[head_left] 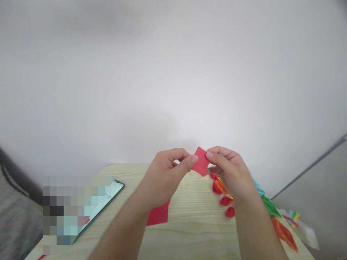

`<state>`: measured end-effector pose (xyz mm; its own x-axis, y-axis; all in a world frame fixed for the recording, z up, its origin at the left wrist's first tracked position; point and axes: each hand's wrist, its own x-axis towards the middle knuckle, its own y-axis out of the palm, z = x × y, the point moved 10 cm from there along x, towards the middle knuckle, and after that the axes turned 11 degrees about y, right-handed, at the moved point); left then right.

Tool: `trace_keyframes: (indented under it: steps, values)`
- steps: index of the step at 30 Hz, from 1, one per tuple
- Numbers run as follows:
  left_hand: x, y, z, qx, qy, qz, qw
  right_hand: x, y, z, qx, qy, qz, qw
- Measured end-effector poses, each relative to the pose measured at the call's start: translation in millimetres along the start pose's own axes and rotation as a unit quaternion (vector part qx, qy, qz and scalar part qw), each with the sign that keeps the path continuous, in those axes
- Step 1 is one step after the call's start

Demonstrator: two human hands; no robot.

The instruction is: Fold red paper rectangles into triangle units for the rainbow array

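A small folded square of red paper [201, 163] is held up above the far part of the table, its corners pointing up and down. My left hand [169, 173] pinches its left corner, the thumb lying on the front face. At the right corner my right hand [229, 171] grips it between thumb and fingers. Beneath my left forearm lies a larger sheet of red paper [159, 213], partly hidden. Close to my right wrist, several small folded red paper pieces [226, 200] rest on the wood.
The pale wooden table [189, 231] meets a white wall [173, 79]. A phone [100, 206], partly blurred out, lies at the left. Orange folded paper [285, 234], green folded paper [269, 206] and blue pieces line the right edge, beside a clear plastic bag [307, 233].
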<state>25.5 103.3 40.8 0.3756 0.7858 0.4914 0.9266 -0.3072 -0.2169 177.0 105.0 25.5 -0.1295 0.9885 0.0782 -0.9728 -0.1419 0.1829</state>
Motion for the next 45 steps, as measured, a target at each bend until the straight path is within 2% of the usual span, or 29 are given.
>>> trace_keyframes:
  steps: [15,23,28,35,39,45]
  values:
    - [0,-3.9,0,0.04,0.017,-0.004,0.999,-3,-2,1,-0.029,-0.01,-0.004,1.0]
    - [2,-11.8,-15,0.128,0.088,-0.026,0.988,-4,-6,4,-0.043,-0.021,-0.016,0.999]
    - [5,-12.8,-14,0.143,0.124,-0.028,0.982,-6,-12,8,-0.07,-0.038,-0.045,0.996]
    - [5,-16.4,-16,0.138,0.131,-0.033,0.981,-20,-7,25,-0.169,-0.089,-0.104,0.976]
    - [4,-20.4,-15,0.133,0.119,-0.046,0.983,-25,-1,29,-0.203,-0.088,-0.103,0.97]
    - [4,-23.8,-14,0.136,0.128,-0.06,0.981,-29,-2,36,-0.245,-0.146,-0.135,0.949]
